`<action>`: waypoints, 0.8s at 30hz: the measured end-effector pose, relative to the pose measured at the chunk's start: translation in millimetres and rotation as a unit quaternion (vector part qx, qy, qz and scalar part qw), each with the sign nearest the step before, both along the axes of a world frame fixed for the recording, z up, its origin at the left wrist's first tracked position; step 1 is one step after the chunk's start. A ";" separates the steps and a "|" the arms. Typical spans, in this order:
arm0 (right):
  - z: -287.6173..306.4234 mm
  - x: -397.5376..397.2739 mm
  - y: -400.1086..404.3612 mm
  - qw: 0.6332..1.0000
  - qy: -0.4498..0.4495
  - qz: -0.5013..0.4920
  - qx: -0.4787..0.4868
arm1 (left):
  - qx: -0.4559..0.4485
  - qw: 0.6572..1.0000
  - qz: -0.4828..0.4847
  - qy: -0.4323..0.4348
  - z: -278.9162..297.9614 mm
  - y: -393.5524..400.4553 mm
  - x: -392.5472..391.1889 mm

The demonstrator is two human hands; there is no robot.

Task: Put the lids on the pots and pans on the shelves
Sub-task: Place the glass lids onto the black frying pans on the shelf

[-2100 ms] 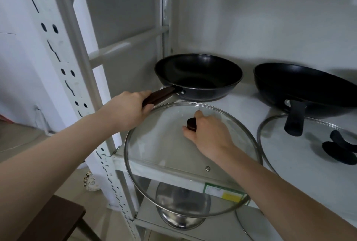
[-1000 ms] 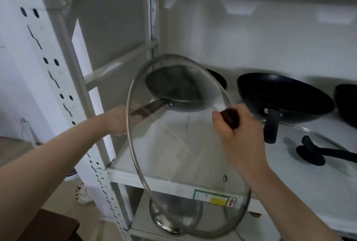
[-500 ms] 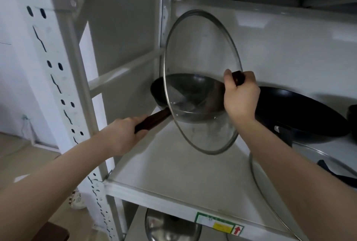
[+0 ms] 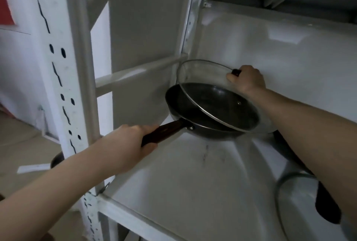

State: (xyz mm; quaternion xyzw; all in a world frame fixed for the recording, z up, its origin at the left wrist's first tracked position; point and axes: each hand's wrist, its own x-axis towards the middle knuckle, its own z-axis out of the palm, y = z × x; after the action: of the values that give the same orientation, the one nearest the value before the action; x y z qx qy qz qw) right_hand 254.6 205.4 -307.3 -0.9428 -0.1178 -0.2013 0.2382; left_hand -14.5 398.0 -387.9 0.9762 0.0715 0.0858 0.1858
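A black frying pan (image 4: 185,113) with a dark brown handle stands at the back left of the white shelf (image 4: 173,182). My left hand (image 4: 127,144) grips that handle. My right hand (image 4: 246,79) holds the dark knob of a glass lid (image 4: 202,74) with a steel rim. The lid is tilted over the pan: its near edge rests on the pan's right rim, its far edge is raised toward the back wall.
A second glass lid (image 4: 286,181) lies on the shelf at the lower right, with a black pan handle (image 4: 328,211) over it, both partly hidden by my right forearm. A white perforated upright (image 4: 63,86) and a crossbar (image 4: 139,72) bound the left side. Another shelf hangs overhead.
My right hand has carried the lid from upright in front of the pan down onto it, now tilted with one edge on the rim. My left hand stays on the pan handle.
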 end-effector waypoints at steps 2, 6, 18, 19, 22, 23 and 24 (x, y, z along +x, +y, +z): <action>-5.8 8.0 7.3 0.999 0.005 0.002 -0.036 | 0.005 1.000 -0.003 -0.006 -0.5 0.6 0.7; -19.8 18.7 21.4 0.995 0.020 0.009 -0.099 | 0.006 1.000 -0.009 -0.016 -1.6 1.3 1.8; -42.7 37.6 41.9 0.985 0.046 0.018 -0.168 | 0.006 0.998 -0.018 -0.066 -9.0 4.8 -0.1; -43.1 38.3 42.3 0.985 0.046 0.019 -0.168 | 0.000 0.997 -0.021 -0.074 -9.4 5.6 -0.3; -43.7 41.1 42.5 0.985 0.046 0.024 -0.166 | -0.002 0.996 -0.025 -0.085 -10.0 7.3 1.0; -44.0 41.7 42.3 0.985 0.047 0.026 -0.166 | 0.006 0.996 -0.024 -0.086 -10.9 7.8 1.9; -44.2 42.5 41.8 0.985 0.047 0.029 -0.165 | 0.011 0.996 -0.021 -0.088 -11.5 7.5 2.6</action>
State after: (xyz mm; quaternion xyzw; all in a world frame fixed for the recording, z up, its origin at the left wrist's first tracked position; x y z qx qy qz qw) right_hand 297.0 247.2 -351.5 -0.9738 -0.1650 -0.1275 0.0903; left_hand -11.9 405.5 -399.3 0.9682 0.0329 0.1684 0.1822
